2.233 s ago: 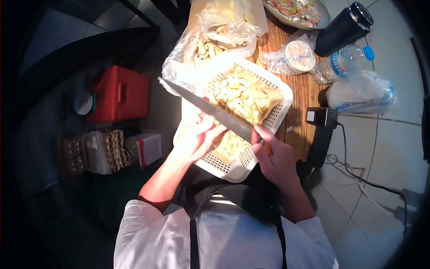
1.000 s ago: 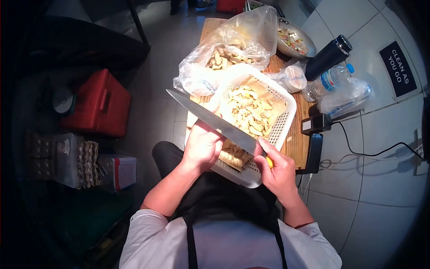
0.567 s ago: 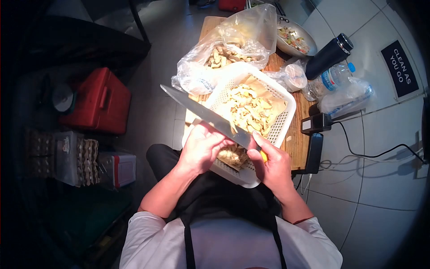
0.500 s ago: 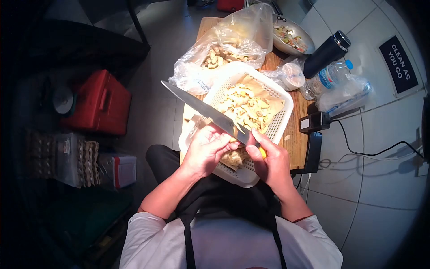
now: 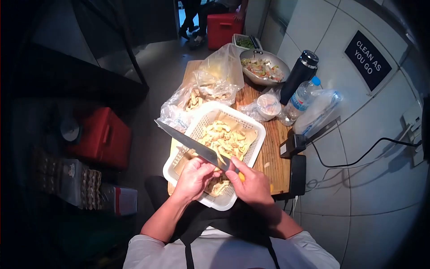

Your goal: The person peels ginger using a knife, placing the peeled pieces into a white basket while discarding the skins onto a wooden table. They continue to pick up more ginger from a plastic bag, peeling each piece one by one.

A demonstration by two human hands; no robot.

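Observation:
My right hand (image 5: 251, 184) grips the yellow handle of a large knife (image 5: 190, 143), its long blade pointing up and left across a white perforated basket (image 5: 260, 136). My left hand (image 5: 193, 180) is closed with its fingertips against the underside of the blade, pinching a small pale yellow piece mostly hidden by the fingers and blade. Pale yellow peeled pieces, which look like ginger (image 5: 224, 134), lie in the far half of the basket on a brown liner. More knobbly pieces (image 5: 217, 186) sit at the near end, below my hands.
Behind the basket a clear plastic bag (image 5: 221, 71) holds more pieces. On the wooden table (image 5: 275, 166) stand a pan of chopped food (image 5: 264, 67), a dark flask (image 5: 300, 76), a water bottle (image 5: 300, 103) and a wrapped cup (image 5: 268, 106). A black charger (image 5: 293, 145) is at the right edge.
The head view has tilted up, bringing a red box and a person's legs into sight at the back. Both hands keep their hold, with the knife still angled over the basket.

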